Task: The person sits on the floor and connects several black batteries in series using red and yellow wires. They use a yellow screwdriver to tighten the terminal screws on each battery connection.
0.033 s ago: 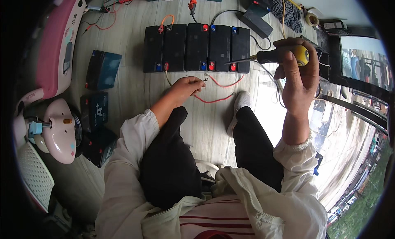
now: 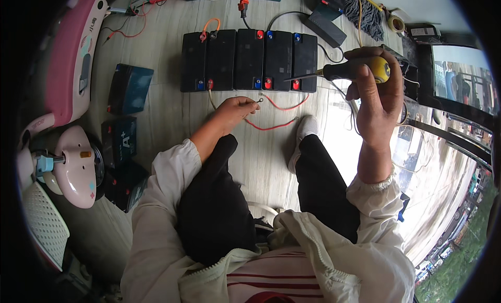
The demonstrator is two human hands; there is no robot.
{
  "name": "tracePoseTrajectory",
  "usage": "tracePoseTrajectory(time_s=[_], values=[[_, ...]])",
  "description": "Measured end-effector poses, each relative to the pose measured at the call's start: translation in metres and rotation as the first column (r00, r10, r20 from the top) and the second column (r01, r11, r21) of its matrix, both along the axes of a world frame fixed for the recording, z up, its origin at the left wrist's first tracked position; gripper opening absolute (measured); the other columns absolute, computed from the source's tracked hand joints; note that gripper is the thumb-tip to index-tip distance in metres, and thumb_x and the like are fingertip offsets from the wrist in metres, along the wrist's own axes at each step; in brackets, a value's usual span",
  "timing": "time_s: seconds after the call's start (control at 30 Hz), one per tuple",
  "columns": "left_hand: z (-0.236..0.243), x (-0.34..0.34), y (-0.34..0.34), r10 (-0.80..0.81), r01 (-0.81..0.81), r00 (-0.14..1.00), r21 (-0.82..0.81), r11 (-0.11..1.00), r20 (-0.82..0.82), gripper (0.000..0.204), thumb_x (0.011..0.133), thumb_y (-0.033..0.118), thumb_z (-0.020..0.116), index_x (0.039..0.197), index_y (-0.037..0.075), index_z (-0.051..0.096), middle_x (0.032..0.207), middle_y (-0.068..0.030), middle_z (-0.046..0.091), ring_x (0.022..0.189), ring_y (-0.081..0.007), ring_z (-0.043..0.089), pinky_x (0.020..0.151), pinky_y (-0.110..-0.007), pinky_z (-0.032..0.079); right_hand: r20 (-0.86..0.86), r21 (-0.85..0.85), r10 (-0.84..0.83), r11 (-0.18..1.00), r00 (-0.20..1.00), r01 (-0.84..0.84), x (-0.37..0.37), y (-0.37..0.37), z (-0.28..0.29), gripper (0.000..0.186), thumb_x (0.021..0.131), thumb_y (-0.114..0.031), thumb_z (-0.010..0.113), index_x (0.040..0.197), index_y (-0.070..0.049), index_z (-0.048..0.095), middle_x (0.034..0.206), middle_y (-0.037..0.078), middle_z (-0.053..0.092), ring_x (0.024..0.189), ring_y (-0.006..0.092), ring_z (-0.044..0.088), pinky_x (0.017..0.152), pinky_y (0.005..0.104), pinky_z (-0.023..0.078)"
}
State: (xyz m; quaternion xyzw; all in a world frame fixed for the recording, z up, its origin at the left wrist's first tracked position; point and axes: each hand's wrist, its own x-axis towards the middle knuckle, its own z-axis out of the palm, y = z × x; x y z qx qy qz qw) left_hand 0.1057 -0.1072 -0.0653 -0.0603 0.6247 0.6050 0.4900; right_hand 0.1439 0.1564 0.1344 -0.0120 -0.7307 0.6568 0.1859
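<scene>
My left hand point(image 2: 237, 115) is closed in a pinch on a wire whose ring terminal point(image 2: 260, 100) sticks out past the fingertips. A pale wire point(image 2: 212, 98) runs from the red terminal of the second battery down behind this hand. My right hand point(image 2: 377, 110), raised at the right, is wrapped round the black and yellow handle of a screwdriver point(image 2: 360, 71). Its shaft points left, over the rightmost battery in the picture. Several black batteries point(image 2: 249, 60) stand side by side, with red and blue terminals. An orange wire point(image 2: 211, 23) joins the two leftmost batteries.
Two loose red wires point(image 2: 271, 128) lie between the batteries and my feet. More batteries point(image 2: 130, 89) stand at the left, beside a pink and white ride-on vehicle point(image 2: 75, 165). A black power adapter point(image 2: 324, 27) and a grey mop head point(image 2: 360, 19) lie at the far right.
</scene>
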Motion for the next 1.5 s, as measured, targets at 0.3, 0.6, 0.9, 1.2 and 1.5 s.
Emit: tracePoseTrajectory(time_s=[0.3,0.6,0.9,1.2,1.5], values=[[0.007,-0.023,-0.013,-0.082,0.058,0.981,0.140,0.988,0.176,0.027,0.104,0.021,0.056,0.117,0.002,0.069,0.087,-0.0012,0.066,0.051,-0.0030,0.040,0.049,-0.020,0.030,0.136,0.048,0.171,0.983,0.976,-0.179,-0.016,-0.021,-0.012,0.036,0.098,-0.010,0.067,0.128,-0.002,0.048,0.115,0.010,0.064,0.095,0.0122,0.062,0.082,0.0257,0.053],[-0.015,-0.012,-0.015,0.026,-0.031,0.997,0.071,0.997,0.070,0.029,0.102,0.026,0.061,0.115,0.003,0.071,0.093,-0.0018,0.069,0.064,-0.0063,0.049,0.059,-0.024,0.039,0.118,0.091,0.245,0.962,0.962,-0.256,-0.019,-0.039,-0.028,0.037,0.096,-0.005,0.066,0.128,-0.002,0.047,0.120,0.012,0.063,0.101,0.0152,0.065,0.088,0.0281,0.053],[-0.015,-0.006,-0.012,0.133,-0.133,0.990,0.014,0.991,0.042,0.031,0.101,0.030,0.063,0.118,0.005,0.073,0.098,-0.0013,0.072,0.065,-0.0070,0.052,0.062,-0.025,0.044,0.127,0.133,0.250,0.955,0.960,-0.267,-0.019,-0.044,-0.033,0.038,0.096,-0.004,0.065,0.129,-0.002,0.046,0.121,0.012,0.063,0.102,0.0165,0.066,0.090,0.0296,0.053],[-0.011,-0.005,-0.012,0.171,-0.171,0.983,-0.007,0.985,0.065,0.029,0.102,0.028,0.062,0.118,0.006,0.074,0.094,-0.0006,0.071,0.064,-0.0071,0.051,0.061,-0.025,0.044,0.115,0.223,0.254,0.935,0.960,-0.274,-0.022,-0.046,-0.032,0.036,0.095,-0.002,0.065,0.127,-0.002,0.048,0.119,0.012,0.064,0.101,0.0167,0.066,0.089,0.0297,0.053],[-0.013,-0.005,-0.014,0.182,-0.183,0.982,0.015,0.983,0.051,0.028,0.102,0.028,0.062,0.116,0.007,0.074,0.093,-0.0009,0.070,0.063,-0.0072,0.051,0.062,-0.025,0.045,0.126,0.351,0.297,0.879,0.947,-0.322,-0.026,-0.044,-0.024,0.037,0.092,0.003,0.061,0.125,-0.004,0.047,0.115,0.012,0.066,0.101,0.0175,0.066,0.088,0.0302,0.053]])
